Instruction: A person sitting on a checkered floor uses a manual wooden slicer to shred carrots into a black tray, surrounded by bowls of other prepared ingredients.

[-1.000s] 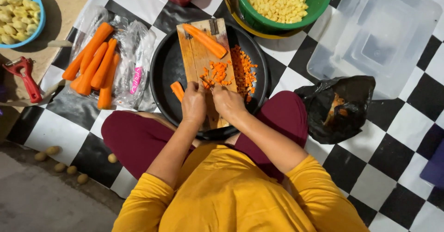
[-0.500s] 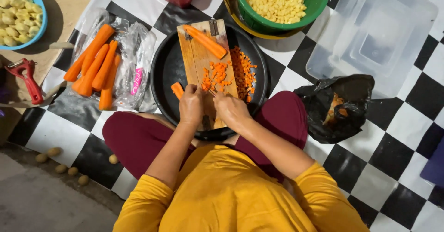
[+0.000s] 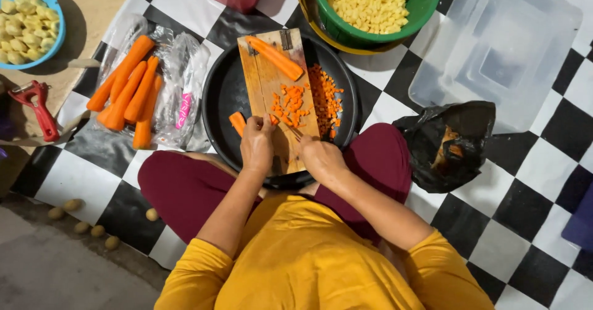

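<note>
A wooden cutting board point(image 3: 267, 69) lies across a round black pan point(image 3: 221, 94). Diced carrot point(image 3: 291, 105) is piled on the board and more dice point(image 3: 325, 97) lie in the pan to its right. A long carrot piece point(image 3: 276, 57) rests at the board's far end. My left hand point(image 3: 256, 144) presses down on carrot strips at the board's near end, beside a carrot piece point(image 3: 238, 123) in the pan. My right hand point(image 3: 319, 157) grips a knife, whose blade point(image 3: 295, 133) points toward the dice.
Peeled whole carrots point(image 3: 126, 87) lie on clear plastic bags at the left. A red peeler point(image 3: 38, 103), a blue bowl of pale pieces point(image 3: 25, 23), a green bowl of yellow dice point(image 3: 370, 1), a clear plastic tub point(image 3: 500, 50) and a black bag point(image 3: 448, 143) surround the pan.
Both hands have drawn back a little toward my body along the board, and the pile of dice on the board has grown slightly.
</note>
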